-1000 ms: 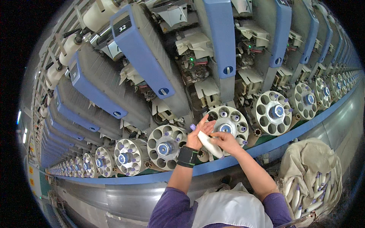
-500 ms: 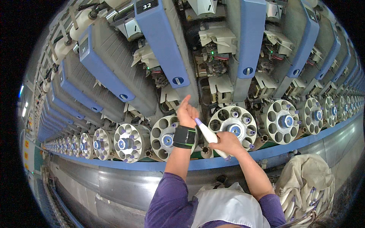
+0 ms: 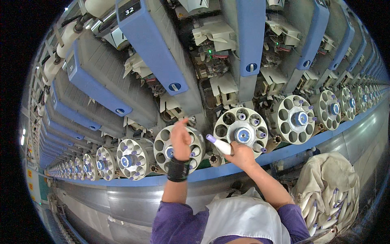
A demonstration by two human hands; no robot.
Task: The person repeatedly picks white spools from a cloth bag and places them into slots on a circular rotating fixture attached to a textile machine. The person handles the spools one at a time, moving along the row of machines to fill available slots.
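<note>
My right hand (image 3: 241,156) is closed around the lower part of a white yarn bobbin (image 3: 221,146). The bobbin's purple tip points up and left, just in front of a round magazine (image 3: 219,118) with open pockets, several of them holding purple-tipped tubes. Left of the bobbin, my left hand (image 3: 180,140) is raised in front of another round magazine (image 3: 161,135), with a black band (image 3: 178,169) at its wrist. One finger points upward, but motion smears the others, so any thread between them cannot be made out.
A long row of winding units with blue-edged panels (image 3: 152,49) stands ahead, each with a round magazine below. A blue rail (image 3: 211,171) runs under them. At lower right, a cloth sack (image 3: 325,175) holds several bobbins (image 3: 329,223).
My left hand has moved left and down, away from the bobbin. The bobbin in my right hand has tilted flatter and shifted slightly left. The whole view has also shifted.
</note>
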